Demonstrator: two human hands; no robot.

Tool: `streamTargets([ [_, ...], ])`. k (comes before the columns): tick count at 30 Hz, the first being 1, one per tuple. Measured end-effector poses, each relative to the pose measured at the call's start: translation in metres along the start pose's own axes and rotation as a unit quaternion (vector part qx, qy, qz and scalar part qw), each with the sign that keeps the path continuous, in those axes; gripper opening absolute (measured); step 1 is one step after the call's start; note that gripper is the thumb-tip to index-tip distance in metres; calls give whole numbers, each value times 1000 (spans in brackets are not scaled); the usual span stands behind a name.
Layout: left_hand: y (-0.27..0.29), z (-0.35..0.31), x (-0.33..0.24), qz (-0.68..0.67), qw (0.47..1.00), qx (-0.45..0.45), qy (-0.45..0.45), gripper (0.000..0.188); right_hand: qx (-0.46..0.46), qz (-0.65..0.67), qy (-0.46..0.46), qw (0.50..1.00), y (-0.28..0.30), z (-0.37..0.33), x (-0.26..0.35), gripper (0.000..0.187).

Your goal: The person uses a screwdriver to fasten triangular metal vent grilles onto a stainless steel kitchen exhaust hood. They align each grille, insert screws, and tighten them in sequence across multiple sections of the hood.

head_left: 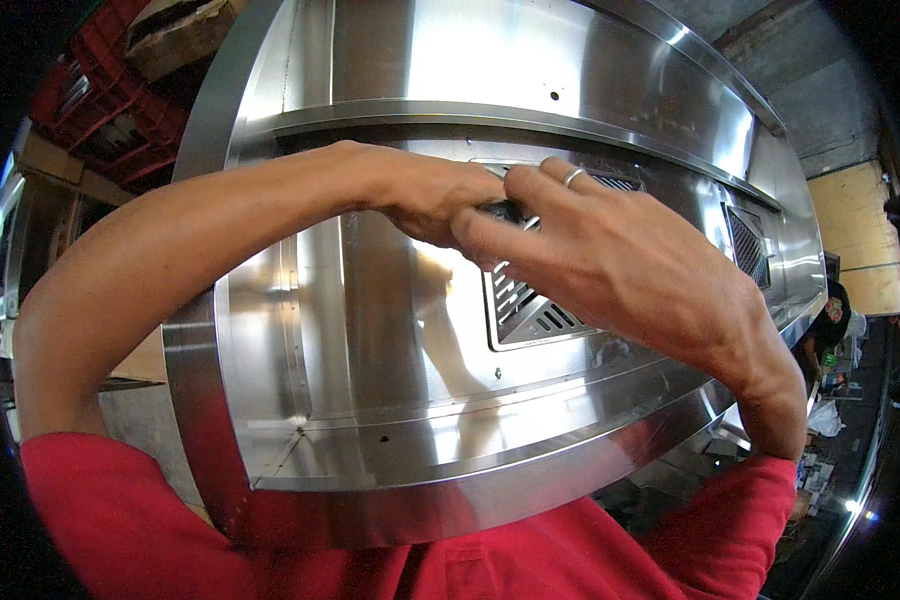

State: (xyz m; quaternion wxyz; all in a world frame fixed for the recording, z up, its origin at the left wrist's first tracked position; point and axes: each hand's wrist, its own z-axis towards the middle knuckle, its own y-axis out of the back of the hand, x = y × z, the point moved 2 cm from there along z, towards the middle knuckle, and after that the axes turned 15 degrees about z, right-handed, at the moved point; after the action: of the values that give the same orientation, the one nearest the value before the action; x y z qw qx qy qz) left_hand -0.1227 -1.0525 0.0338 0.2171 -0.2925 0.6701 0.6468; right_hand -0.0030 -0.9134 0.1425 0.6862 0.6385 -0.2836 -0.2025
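My left hand and my right hand meet over a large stainless steel hood. Between them shows a small dark object, mostly covered, so its kind cannot be told. Curled fingers of my right hand, one with a ring, close about it from the right. The left hand reaches the same spot, its fingertips hidden behind the right. Just beneath both hands lies a square slotted vent grille set in the metal panel, partly covered by the right hand.
A second vent grille sits farther right in the panel. Raised metal lips run along the hood's far and near sides. Red metal framework stands at the far left. A person in dark clothing and a wooden board are at the right.
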Motion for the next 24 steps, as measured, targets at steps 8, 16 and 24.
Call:
streamTargets([
  [8, 9, -2, -7, 20, 1000, -5, -5, 33, 38, -46, -74, 995, -9, 12, -3, 27],
  [16, 13, -2, -8, 4, 1000, -9, 5, 23, 23, -73, -48, 996, 2, 6, -10, 35],
  [24, 12, -1, -12, 42, 999, 12, -14, 29, 67, -91, -99, 989, -8, 2, -2, 31],
])
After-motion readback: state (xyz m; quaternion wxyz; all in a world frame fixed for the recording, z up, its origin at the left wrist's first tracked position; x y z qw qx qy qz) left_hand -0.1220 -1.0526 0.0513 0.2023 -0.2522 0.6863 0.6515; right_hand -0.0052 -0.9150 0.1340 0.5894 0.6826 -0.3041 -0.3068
